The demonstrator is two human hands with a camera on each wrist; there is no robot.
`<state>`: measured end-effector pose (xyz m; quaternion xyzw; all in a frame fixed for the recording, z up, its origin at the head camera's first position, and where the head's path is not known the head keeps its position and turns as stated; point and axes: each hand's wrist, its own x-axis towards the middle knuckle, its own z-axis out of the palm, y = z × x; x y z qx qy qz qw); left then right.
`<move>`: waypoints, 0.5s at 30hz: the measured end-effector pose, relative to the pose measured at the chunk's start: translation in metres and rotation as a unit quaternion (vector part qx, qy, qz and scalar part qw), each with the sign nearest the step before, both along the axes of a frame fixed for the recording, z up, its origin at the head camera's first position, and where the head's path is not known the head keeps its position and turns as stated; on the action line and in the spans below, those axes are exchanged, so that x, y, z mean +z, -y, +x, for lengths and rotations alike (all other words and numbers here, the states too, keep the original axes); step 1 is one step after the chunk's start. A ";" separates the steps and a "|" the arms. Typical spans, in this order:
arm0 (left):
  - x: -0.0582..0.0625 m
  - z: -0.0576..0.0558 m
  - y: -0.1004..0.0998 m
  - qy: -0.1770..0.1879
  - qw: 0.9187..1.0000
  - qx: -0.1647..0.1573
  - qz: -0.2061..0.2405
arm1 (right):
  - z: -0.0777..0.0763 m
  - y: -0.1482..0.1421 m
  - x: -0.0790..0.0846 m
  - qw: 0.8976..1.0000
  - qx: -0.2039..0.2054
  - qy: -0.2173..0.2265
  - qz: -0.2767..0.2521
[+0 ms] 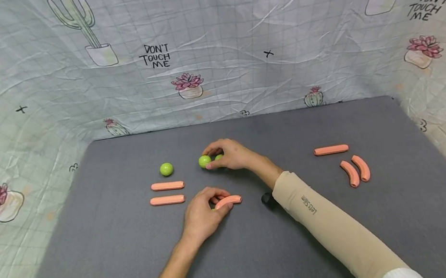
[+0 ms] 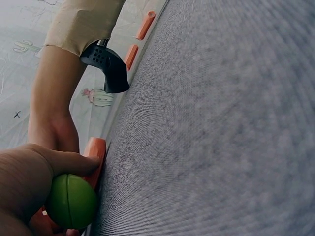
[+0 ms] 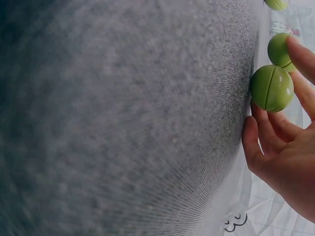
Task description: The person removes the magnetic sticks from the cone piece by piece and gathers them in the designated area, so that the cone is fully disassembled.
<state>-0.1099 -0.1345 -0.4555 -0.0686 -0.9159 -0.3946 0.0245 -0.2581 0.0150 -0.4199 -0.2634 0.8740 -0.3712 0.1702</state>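
Observation:
My left hand (image 1: 206, 212) grips a slightly curved pink sausage (image 1: 228, 200) between thumb and fingers, low over the grey table. Under that thumb, a green ball (image 2: 73, 201) sits close to the palm in the left wrist view; the head view mostly hides it. Farther back, my right hand (image 1: 231, 154) pinches a green ball (image 1: 204, 162) with the thumb at its side. A second green ball (image 3: 272, 88) lies beneath the same hand, partly covered in the head view. To the left stands another green ball (image 1: 166, 169), apart from both hands.
Two straight sausages, a rear one (image 1: 167, 185) and a front one (image 1: 167, 200), lie left of the hands. At right are a straight sausage (image 1: 331, 149) and two curved ones (image 1: 349, 174). Patterned cloth (image 1: 240, 82) rises behind the table (image 1: 93, 257).

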 end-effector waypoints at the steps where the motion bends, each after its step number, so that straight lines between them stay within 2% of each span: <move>1: 0.000 0.000 0.000 -0.001 1.000 0.000 0.000 | 0.000 0.000 0.000 1.000 0.002 -0.003 0.003; 7: 0.000 0.000 0.000 0.001 1.000 0.000 0.000 | 0.000 0.001 -0.001 1.000 0.001 -0.010 0.015; 15: 0.000 0.000 0.000 0.002 1.000 -0.002 0.003 | 0.001 -0.005 0.001 1.000 -0.010 0.006 -0.002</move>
